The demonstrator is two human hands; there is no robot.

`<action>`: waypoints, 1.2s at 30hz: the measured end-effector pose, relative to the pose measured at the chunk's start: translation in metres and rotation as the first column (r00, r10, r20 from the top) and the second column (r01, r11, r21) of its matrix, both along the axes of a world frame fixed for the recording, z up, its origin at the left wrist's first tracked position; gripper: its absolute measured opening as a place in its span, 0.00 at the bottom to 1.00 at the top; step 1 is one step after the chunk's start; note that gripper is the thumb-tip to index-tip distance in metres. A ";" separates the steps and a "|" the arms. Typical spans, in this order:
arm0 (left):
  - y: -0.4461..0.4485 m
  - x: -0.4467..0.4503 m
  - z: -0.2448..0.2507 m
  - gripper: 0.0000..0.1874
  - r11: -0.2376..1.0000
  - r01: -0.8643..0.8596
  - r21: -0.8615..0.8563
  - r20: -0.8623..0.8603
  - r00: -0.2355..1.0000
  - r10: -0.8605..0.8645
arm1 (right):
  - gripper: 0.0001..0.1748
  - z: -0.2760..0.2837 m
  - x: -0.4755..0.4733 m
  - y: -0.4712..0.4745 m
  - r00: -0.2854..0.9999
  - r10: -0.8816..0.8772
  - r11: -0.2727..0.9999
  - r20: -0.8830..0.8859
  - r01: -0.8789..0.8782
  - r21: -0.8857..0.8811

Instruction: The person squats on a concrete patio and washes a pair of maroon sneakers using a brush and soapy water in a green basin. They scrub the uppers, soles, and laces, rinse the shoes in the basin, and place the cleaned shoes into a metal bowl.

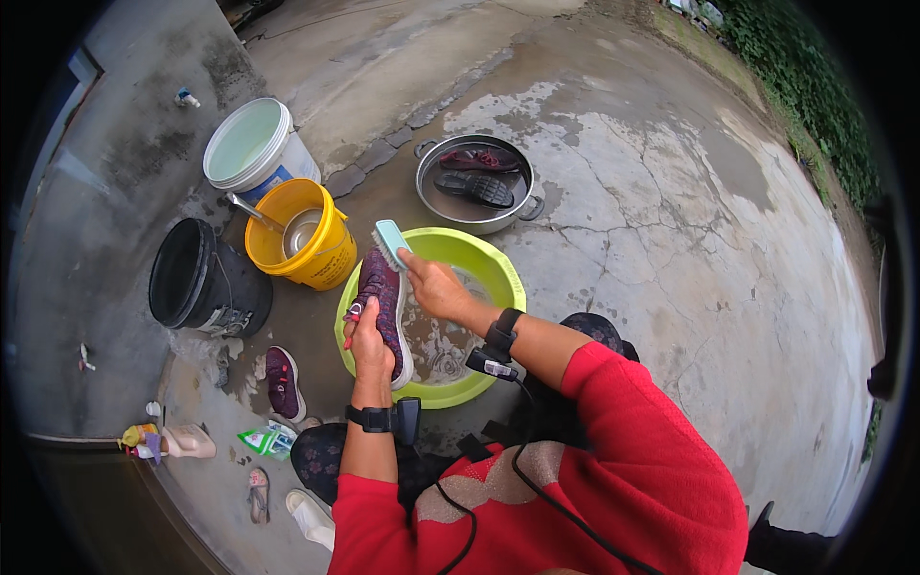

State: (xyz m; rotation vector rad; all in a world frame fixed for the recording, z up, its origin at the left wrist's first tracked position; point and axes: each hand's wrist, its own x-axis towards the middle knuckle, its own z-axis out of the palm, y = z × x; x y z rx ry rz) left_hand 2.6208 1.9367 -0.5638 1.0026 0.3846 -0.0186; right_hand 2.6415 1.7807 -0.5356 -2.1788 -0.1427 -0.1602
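My left hand grips a purple knit sneaker with a white sole and red laces, its toe pointing away from me. In my right hand is a light blue scrub brush, its white bristles against the toe end of the shoe. Both hands are over a lime-green plastic basin, which holds murky, sudsy water. A second purple sneaker rests on the wet concrete left of the basin.
A metal pot beyond the basin holds a dark red shoe and a black-soled shoe in water. Left stand a yellow bucket with a metal ladle, a white bucket and a black bucket. A green packet lies nearer.
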 end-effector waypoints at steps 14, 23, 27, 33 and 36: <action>0.010 -0.010 0.033 0.17 0.953 0.230 -0.195 0.247 0.952 -0.179 | 0.45 0.048 0.010 -0.037 0.922 0.130 0.657 -0.365 0.196 0.728; 0.014 -0.009 0.034 0.17 0.943 0.306 -0.130 0.264 0.927 -0.265 | 0.48 0.058 0.010 -0.045 0.927 0.165 0.628 -0.337 0.165 0.761; 0.012 -0.009 0.036 0.17 0.949 0.315 -0.019 0.303 0.906 -0.295 | 0.48 0.060 0.010 -0.048 0.936 0.205 0.600 -0.287 0.111 0.792; 0.013 -0.010 0.035 0.15 0.933 0.291 0.211 0.289 0.893 -0.344 | 0.48 0.066 0.006 -0.049 0.945 0.177 0.642 -0.276 0.102 0.760; 0.013 -0.011 0.038 0.15 0.867 0.276 0.415 0.279 0.869 -0.410 | 0.45 0.065 0.006 -0.049 0.950 0.158 0.637 -0.271 0.112 0.763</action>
